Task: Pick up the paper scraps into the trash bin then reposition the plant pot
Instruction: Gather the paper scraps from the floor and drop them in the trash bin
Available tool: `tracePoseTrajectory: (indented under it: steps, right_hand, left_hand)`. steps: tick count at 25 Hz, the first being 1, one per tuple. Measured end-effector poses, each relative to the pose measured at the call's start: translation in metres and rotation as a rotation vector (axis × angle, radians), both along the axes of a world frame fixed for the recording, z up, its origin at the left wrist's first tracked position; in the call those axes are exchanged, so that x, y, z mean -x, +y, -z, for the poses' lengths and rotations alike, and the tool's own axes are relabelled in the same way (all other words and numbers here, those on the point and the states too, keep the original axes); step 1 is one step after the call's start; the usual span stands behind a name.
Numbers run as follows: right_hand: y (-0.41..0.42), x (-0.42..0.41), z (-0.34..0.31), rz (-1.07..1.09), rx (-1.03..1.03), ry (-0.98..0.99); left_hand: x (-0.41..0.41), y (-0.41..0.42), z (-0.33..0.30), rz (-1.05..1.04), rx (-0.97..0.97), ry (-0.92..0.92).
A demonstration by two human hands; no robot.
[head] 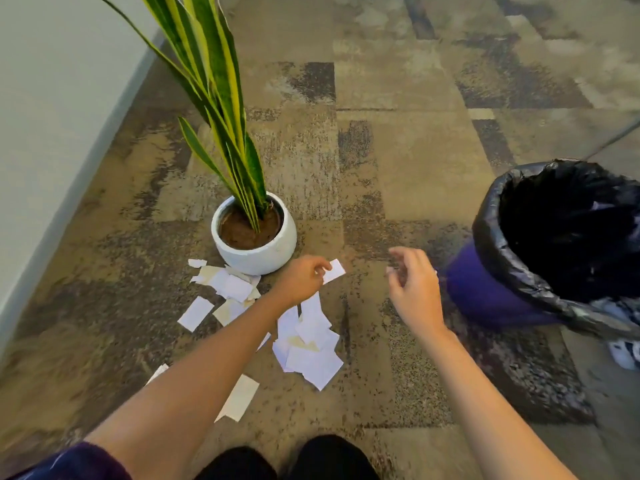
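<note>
Several white paper scraps (311, 351) lie scattered on the carpet in front of a white plant pot (258, 252) that holds a tall striped plant (214, 81). My left hand (303, 278) is just right of the pot and pinches one paper scrap (334, 270) at its fingertips. My right hand (414, 285) hovers with fingers apart and nothing in it, between the scraps and the trash bin (485, 292). The bin is purple with a black liner and stands at the right, mouth open.
A pale wall (52, 133) runs along the left side. My dark shoes (287, 459) are at the bottom edge. Patterned brown carpet (398, 150) stretches beyond the pot and the bin. Something white and blue (623, 351) lies behind the bin.
</note>
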State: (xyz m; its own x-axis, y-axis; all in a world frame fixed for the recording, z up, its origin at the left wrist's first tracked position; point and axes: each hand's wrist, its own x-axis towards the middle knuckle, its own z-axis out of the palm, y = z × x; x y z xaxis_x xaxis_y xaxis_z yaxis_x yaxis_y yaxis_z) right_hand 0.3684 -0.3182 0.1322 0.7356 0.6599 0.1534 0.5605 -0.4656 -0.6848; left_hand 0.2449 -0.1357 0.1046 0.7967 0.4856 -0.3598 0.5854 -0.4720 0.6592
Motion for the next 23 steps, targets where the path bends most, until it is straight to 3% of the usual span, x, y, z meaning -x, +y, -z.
tracePoseTrajectory:
  steps: [6, 9, 16, 23]
  right_hand:
    - [0.027, 0.071, 0.107, -0.262, 0.557, 0.264]
    - [0.039, 0.095, 0.144, -0.323, 0.686, 0.292]
    - [0.064, 0.135, 0.174, -0.400, 0.958, 0.184]
    - [0.078, 0.148, 0.169, -0.290, 0.924, 0.150]
  left_hand:
    - [0.157, 0.015, 0.097, 0.337, -0.170, 0.530]
    - [0.203, 0.009, 0.126, 0.417, -0.182, 0.645]
    - [0.226, -0.001, 0.149, 0.528, -0.326, 0.653]
    - [0.238, -0.008, 0.154, 0.474, -0.439, 0.574]
